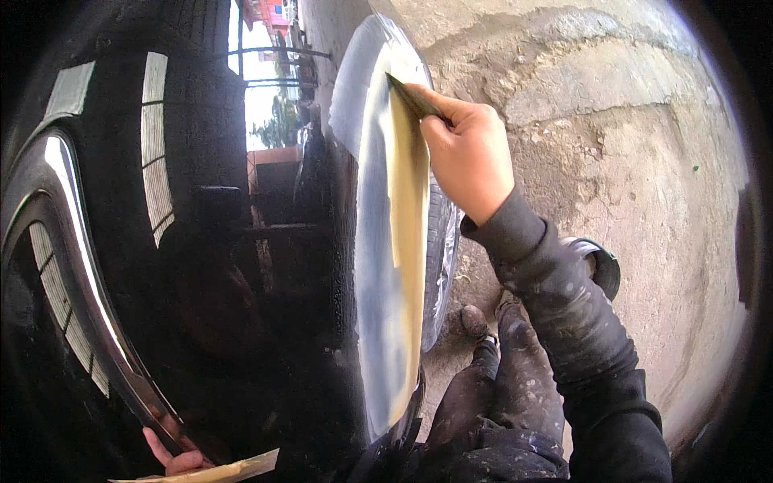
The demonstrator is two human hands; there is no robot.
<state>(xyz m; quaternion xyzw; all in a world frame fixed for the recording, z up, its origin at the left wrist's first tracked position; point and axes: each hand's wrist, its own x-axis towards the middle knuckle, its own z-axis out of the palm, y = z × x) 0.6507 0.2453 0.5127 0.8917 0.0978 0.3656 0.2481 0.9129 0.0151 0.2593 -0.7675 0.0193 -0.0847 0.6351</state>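
My right hand (473, 157) pinches a thin dark filler spreader (411, 97) between thumb and fingers. The spreader's tip meets the upper part of a repair patch on a glossy black car panel (274, 346). Yellowish body filler (411, 209) runs in a long strip down the patch's right edge, beside a sanded grey-white area (372, 266). At the bottom left, my left hand (183, 461) is partly cut off by the picture's edge. Its fingers curl at a flat board (241, 467) smeared with yellowish filler; how they grip it underneath is hidden.
A tyre (439, 249) shows just right of the patch. On the rough concrete floor (644, 177) stands a round dark-rimmed container (602, 270), partly behind my right sleeve. My legs and shoes (475, 320) are below. A curved window frame (72, 201) lies at the left.
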